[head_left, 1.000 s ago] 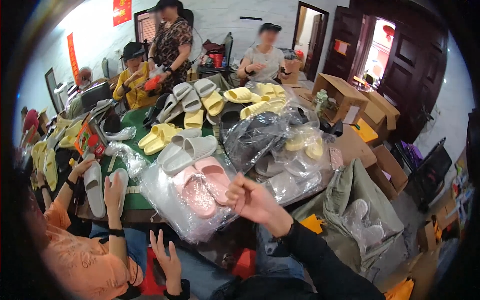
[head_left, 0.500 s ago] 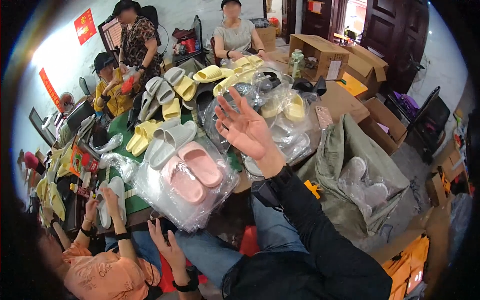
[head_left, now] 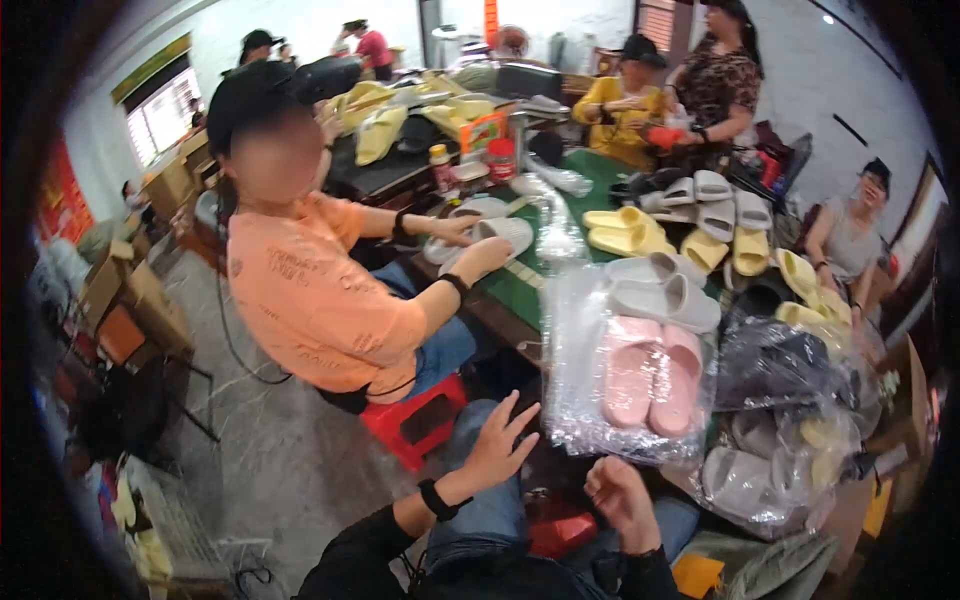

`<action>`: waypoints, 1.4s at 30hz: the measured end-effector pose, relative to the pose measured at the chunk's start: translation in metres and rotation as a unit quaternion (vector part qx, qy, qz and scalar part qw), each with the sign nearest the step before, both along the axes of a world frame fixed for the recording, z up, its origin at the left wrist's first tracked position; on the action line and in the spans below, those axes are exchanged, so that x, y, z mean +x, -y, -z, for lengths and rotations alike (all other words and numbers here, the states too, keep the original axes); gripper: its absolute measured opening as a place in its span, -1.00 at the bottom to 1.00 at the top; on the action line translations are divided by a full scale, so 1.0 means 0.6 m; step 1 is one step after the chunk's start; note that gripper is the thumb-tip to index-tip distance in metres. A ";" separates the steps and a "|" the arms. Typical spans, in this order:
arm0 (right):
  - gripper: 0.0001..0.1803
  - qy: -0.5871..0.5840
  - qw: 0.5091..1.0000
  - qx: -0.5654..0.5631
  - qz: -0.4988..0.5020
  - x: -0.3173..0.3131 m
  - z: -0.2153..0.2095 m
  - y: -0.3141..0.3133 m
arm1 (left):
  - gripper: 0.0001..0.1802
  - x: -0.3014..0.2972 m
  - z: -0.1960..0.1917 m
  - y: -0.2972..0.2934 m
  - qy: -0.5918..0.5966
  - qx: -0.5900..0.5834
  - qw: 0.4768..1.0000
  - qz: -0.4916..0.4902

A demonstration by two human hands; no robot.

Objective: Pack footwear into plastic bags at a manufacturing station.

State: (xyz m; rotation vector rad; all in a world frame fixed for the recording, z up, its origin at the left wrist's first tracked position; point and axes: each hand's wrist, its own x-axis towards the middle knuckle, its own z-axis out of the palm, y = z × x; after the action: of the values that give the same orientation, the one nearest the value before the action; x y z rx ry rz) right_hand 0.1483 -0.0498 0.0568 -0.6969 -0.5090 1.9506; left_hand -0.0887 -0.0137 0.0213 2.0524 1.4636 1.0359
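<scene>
My left hand hovers over my knee with its fingers spread and nothing in it. Just right of it my right hand is loosely curled, also holding nothing. Both hang below the near edge of the green table. A pair of pink slippers in a clear plastic bag lies on the table just above my right hand. White slippers rest behind that pair.
A person in an orange shirt sits on a red stool to my left, handling white slippers. Yellow slippers and grey ones cover the table. Dark bags of slippers pile at right. Other people sit around the far side.
The camera has swung left toward the seated person. My right hand has dropped from above the slipper bags to my lap and curled. My left hand stays spread near my knee.
</scene>
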 end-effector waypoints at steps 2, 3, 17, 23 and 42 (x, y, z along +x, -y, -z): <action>-0.85 0.065 0.990 -0.081 -0.096 -0.045 0.017 0.011 | -0.48 -0.022 0.018 0.011 -0.004 0.000 0.999 -0.032; -0.88 0.015 0.984 -0.079 -0.159 -0.059 0.041 0.015 | -0.48 -0.025 0.025 0.015 -0.002 -0.020 0.999 -0.042; -0.78 0.063 0.974 -0.167 -0.137 -0.103 0.023 0.003 | -0.54 0.040 0.002 0.003 0.102 -0.068 0.991 0.059; -0.46 -0.065 0.970 -0.181 -0.146 -0.105 0.057 0.002 | -0.58 0.076 0.021 0.010 0.020 0.001 0.999 0.049; -0.49 -0.045 0.994 0.036 -0.094 -0.133 -0.113 -0.054 | -0.69 -0.042 -0.002 -0.020 0.177 0.016 0.976 -0.127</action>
State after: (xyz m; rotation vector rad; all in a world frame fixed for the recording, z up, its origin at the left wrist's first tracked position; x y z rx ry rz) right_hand 0.0688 -0.0172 0.1246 -0.5288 -0.6050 2.1178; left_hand -0.1139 -0.0019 0.0224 1.6181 1.5476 1.4472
